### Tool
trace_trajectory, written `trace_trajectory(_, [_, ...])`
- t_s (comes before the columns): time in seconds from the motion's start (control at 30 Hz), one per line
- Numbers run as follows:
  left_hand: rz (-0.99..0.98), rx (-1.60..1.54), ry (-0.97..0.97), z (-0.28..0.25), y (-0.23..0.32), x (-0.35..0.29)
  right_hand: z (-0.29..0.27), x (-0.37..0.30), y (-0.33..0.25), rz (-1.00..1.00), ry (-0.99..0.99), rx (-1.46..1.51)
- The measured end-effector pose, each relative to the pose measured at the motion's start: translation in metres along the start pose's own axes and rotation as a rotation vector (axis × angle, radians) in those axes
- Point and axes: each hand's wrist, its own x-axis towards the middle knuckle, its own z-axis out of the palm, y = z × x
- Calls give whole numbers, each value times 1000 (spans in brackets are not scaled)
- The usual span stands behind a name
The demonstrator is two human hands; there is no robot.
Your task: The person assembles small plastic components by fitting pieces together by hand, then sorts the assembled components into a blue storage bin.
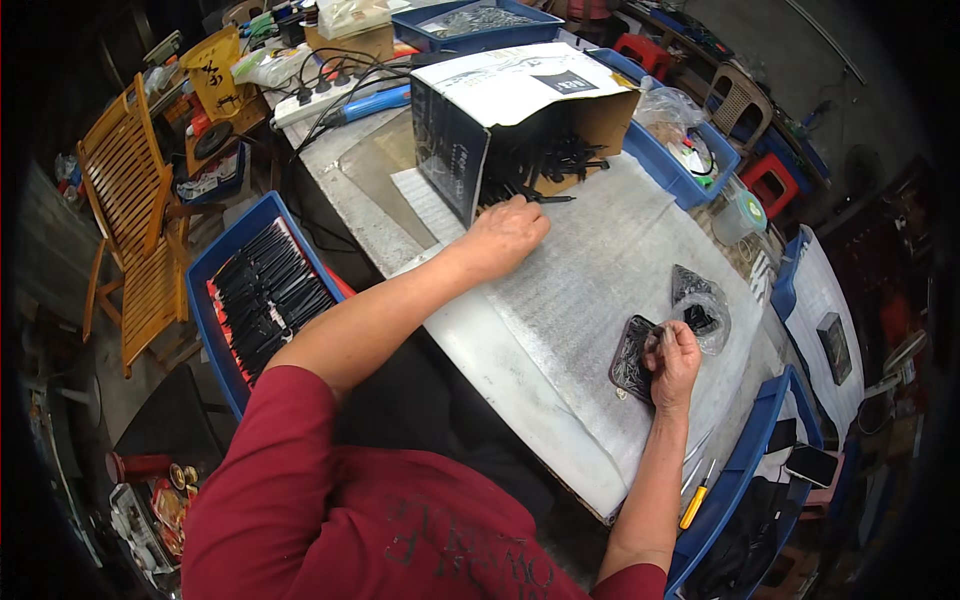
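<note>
A cardboard box point(447, 150) lies on its side on the bench, its mouth toward me and full of slim black parts point(560, 155). At the lower edge of that mouth is my left hand point(508, 236), fingers curled in among the nearest parts. Whether it grips one is hidden. My right hand point(676, 362) is pinched over a small dark tray point(628, 362) of little metal pieces. Anything between those fingertips is too small to make out. Just beyond it sits a clear plastic bag point(712, 312) with small black pieces.
White foam sheeting point(590, 260) covers the bench. To my left stands a blue bin point(232, 240) of long black parts. On the right are a yellow-handled screwdriver point(695, 507) and a blue bin point(740, 490) with a phone point(811, 464). A power strip point(318, 104) with cables lies far left.
</note>
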Motion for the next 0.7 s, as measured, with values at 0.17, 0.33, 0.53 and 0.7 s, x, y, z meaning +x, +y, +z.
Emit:
trace_trajectory(0.17, [-212,261,-205,18,-10,24,-3,2,1,-13,0,-2])
trace_trajectory(0.33, [-124,288,-146,19,-14,24,-8,3,-3,-15,22,26])
trace_trajectory(0.53, [38,312,-93,15,-10,16,-9,7,-8,-46,80,77])
trace_trajectory(0.7, [59,82,120,16,19,15,-13,2,-13,-31,123,84])
